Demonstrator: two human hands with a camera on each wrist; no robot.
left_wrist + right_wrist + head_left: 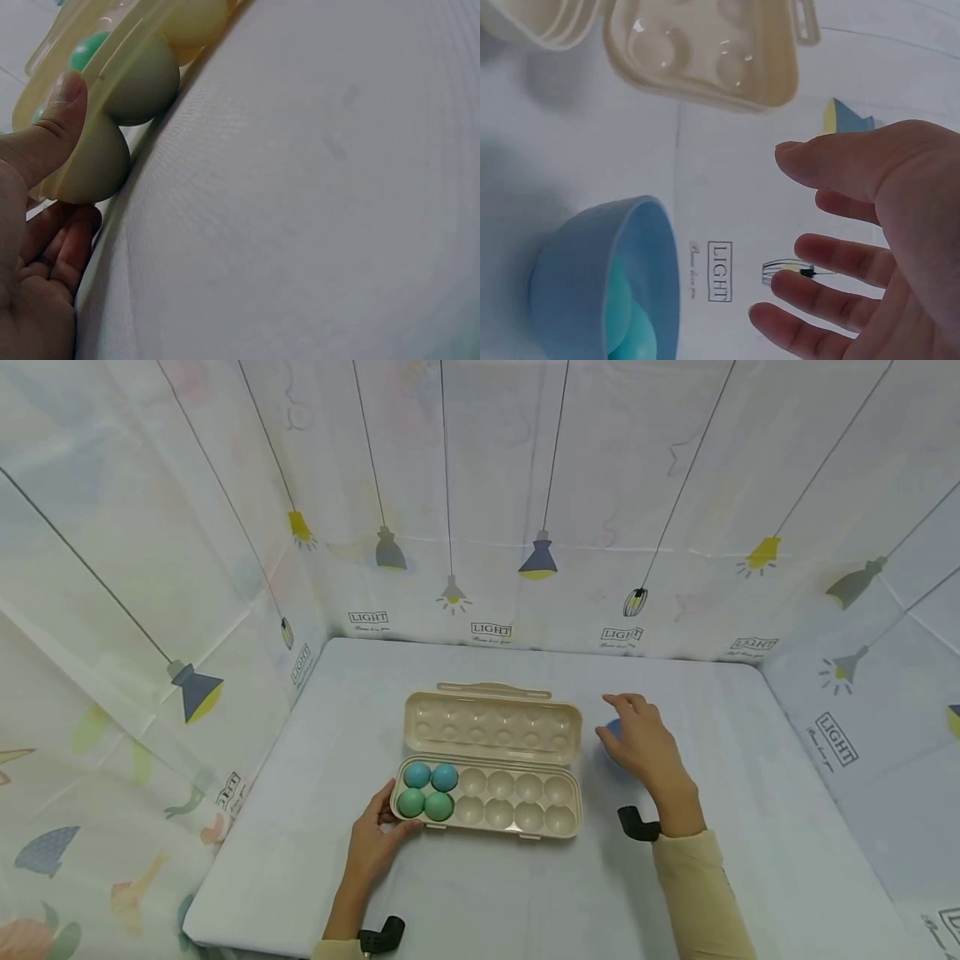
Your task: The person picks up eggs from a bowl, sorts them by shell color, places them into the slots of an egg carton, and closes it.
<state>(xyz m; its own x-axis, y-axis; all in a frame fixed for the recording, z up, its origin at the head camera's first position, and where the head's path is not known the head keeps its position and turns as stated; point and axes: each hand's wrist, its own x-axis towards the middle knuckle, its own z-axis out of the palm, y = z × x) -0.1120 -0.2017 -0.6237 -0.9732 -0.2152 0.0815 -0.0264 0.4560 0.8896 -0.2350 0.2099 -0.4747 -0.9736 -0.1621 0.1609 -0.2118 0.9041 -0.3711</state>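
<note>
A cream plastic egg carton (487, 829) lies on the table with its lid (491, 727) folded back. At its left end sit two blue eggs (444, 777) and two green eggs (438, 806); the other cups are bare. My left hand (372, 843) grips that left end, thumb on the rim and fingers around the side in the left wrist view. Right of the carton, my right hand (643, 745) hovers over a blue bowl (570, 285), fingers spread and holding nothing. Turquoise eggs (619, 307) lie inside the bowl, which the hand mostly hides in the head view.
A white cloth covers the table (480, 893). Behind and at the sides hangs a pale curtain (491, 485) printed with lamps. Black camera mounts (639, 824) sit on both wrists.
</note>
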